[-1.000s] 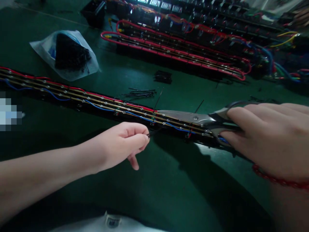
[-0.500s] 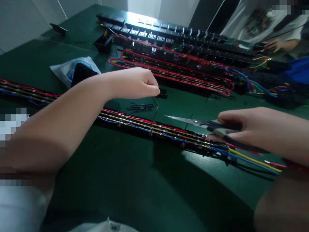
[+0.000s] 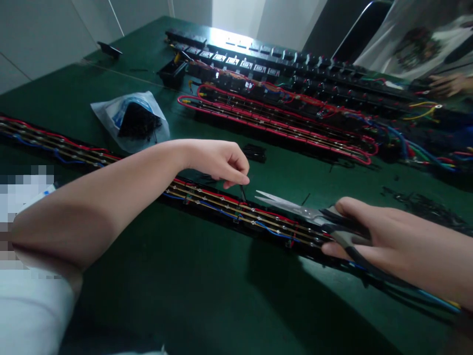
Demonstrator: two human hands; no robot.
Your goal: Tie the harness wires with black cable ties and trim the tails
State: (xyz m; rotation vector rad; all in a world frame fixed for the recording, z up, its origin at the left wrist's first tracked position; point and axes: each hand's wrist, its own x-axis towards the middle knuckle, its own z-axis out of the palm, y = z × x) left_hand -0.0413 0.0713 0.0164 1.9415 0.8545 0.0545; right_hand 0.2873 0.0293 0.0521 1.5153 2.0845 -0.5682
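A long black strip [image 3: 218,213] with brass rods and red and blue wires lies across the green table. Over it, my left hand [image 3: 227,162] is closed in a pinch on the upright tail of a black cable tie [image 3: 242,192], which rises from the strip's far edge. My right hand [image 3: 373,229] grips a pair of scissors [image 3: 310,213] by the dark handles. Their blades are slightly apart and point left, a short way right of the pinched tail. Another cable tie tail [image 3: 306,199] sticks up just behind the scissors.
Beyond the strip lie a second wired assembly looped with red wire [image 3: 273,125] and long black housings [image 3: 258,69]. A plastic bag [image 3: 107,116] of black pieces sits at left. Dark scraps [image 3: 424,204] are scattered at right. A co-worker's hand [image 3: 449,85] shows at the far right.
My left hand has come down onto the cable tie tail and pinched it. The scissors' blades have parted slightly. The whole view has shifted a little.
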